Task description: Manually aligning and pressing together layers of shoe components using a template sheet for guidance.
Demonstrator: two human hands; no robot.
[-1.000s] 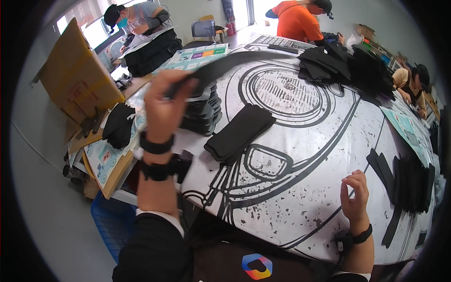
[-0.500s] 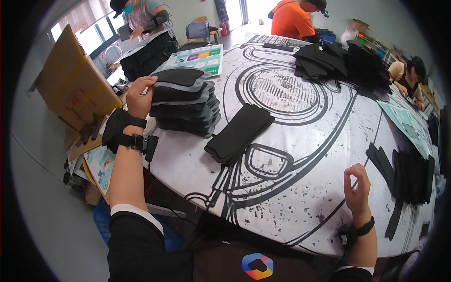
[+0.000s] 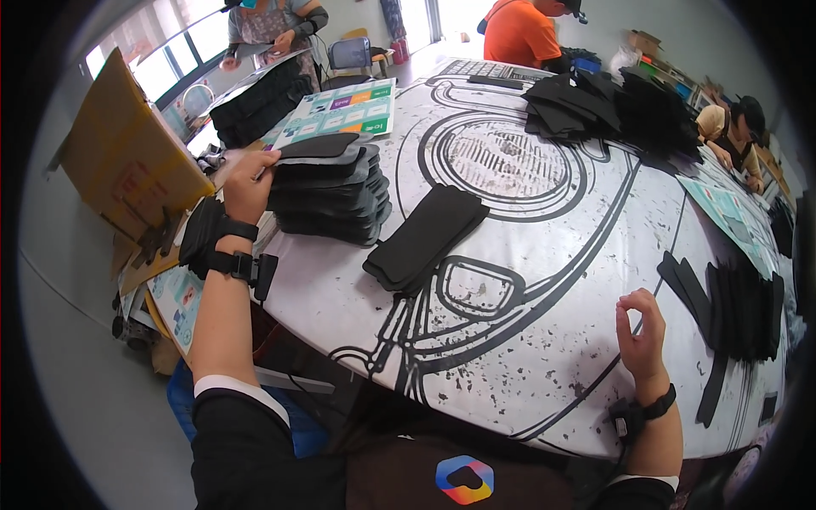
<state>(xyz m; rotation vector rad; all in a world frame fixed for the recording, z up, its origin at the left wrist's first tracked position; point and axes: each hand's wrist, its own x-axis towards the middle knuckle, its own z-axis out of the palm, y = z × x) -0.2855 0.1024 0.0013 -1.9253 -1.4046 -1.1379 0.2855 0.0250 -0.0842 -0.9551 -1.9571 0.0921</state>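
Note:
My left hand [image 3: 249, 185] is at the left edge of a tall stack of black flat pieces with rounded ends [image 3: 331, 194], layered with greyish film. Its thumb and fingers pinch the end of the top black piece [image 3: 318, 146], which lies along the stack. Hovering above the right part of the table, my right hand [image 3: 643, 338] has thumb and forefinger curled together in a ring, and nothing shows between them. A lower, neater pile of long black pieces [image 3: 427, 238] lies between the hands, touched by neither.
The white table [image 3: 544, 374] bears black line drawings. More black pieces [image 3: 744, 310] lie at the right and in a large heap [image 3: 612, 110] at the back. A cardboard box [image 3: 127, 161] stands left. Other people work around: orange shirt [image 3: 520, 34] behind, another [image 3: 733, 140] far right.
The view has shifted slightly. Both my hands keep nearly the same places and grips. At the back left, a co-worker has straightened and moved their hands.

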